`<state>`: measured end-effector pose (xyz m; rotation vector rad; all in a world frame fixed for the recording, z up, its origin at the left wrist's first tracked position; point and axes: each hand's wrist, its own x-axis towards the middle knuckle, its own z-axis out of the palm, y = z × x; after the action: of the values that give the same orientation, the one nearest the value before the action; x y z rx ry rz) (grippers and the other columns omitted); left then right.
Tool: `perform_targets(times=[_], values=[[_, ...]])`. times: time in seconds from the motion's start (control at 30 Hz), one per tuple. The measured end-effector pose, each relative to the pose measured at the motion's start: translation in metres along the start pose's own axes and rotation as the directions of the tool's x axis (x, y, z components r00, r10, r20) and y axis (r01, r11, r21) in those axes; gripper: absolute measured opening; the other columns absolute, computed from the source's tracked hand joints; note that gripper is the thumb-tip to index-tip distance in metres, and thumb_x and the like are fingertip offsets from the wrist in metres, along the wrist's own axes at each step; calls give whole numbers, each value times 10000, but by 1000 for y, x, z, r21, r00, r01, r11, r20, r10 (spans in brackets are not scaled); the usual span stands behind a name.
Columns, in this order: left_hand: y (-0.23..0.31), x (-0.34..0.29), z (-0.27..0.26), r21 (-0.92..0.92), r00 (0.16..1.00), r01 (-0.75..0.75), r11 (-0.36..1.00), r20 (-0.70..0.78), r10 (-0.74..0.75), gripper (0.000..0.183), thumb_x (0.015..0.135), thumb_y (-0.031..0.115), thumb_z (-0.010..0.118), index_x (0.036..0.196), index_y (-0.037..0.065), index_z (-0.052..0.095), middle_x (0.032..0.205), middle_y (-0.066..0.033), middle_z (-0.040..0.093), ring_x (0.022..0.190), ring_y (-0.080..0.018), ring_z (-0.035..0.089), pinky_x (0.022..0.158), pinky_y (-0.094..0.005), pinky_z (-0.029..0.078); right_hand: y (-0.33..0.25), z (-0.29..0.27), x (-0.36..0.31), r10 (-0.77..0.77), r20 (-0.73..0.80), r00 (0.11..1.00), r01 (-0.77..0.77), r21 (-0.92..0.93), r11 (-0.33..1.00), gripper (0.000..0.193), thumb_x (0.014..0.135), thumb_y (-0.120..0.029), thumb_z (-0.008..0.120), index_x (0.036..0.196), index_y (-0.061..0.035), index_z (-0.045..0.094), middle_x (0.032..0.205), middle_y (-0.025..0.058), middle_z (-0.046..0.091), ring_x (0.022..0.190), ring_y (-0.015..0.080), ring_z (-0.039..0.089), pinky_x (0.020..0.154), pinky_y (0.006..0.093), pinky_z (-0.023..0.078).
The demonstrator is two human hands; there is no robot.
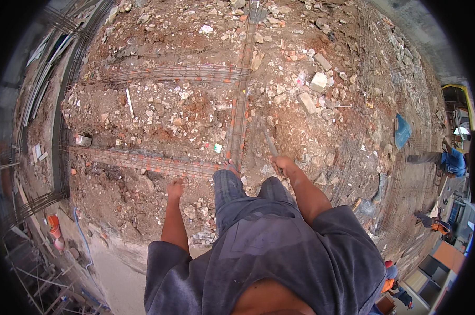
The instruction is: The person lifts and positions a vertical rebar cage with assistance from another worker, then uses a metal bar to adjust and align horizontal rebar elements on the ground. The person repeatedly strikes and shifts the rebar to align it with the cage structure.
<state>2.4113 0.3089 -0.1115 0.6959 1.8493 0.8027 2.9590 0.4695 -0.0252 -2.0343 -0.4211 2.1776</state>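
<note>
My right hand (282, 165) is closed round the near end of a long, narrow grey tool (270, 143). Its far end points away over the soil and blurs into it, so its kind is unclear. Off to the left, my left hand (175, 188) hangs above the rubble with its fingers curled in and nothing visible in them. Between the two, a bare foot stands beside a long rebar cage (239, 118) running away from me. A second rebar cage (158, 164) reaches leftward from near my feet, above my left hand.
Another rebar cage (179, 73) crosses farther off. Pale blocks (318, 81) and broken stones litter the uneven soil. At the right are more rebar, a blue sheet-like piece (403, 131) and a person in blue (453, 161). An orange object (54, 223) lies lower left.
</note>
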Motion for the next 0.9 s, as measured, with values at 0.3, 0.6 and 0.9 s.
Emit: perform_targets(times=[0.3,0.6,0.9], values=[[130,48,52,-225,952,303,926,42,-302,145,997,168,653,1039,31,631,893,-50,680,675,-143,640,488,-296,464,12,-35,-25,-35,-292,956,14,-74,997,410,970,-285,727,694,-6,607,551,95,529,427,210,477,395,398,342],[132,24,121,150,879,397,906,222,-422,209,916,187,730,1058,46,666,901,-70,707,659,-141,643,488,-298,474,18,-56,6,19,-353,935,-109,-237,965,376,903,-219,746,689,73,644,556,149,598,426,240,558,395,436,409],[209,126,127,373,873,353,858,198,-446,210,932,199,715,1092,63,695,969,-62,728,731,-165,683,596,-332,558,-29,-99,70,48,-142,989,-136,-705,696,409,885,-347,738,836,59,737,729,176,710,637,273,701,562,422,538]])
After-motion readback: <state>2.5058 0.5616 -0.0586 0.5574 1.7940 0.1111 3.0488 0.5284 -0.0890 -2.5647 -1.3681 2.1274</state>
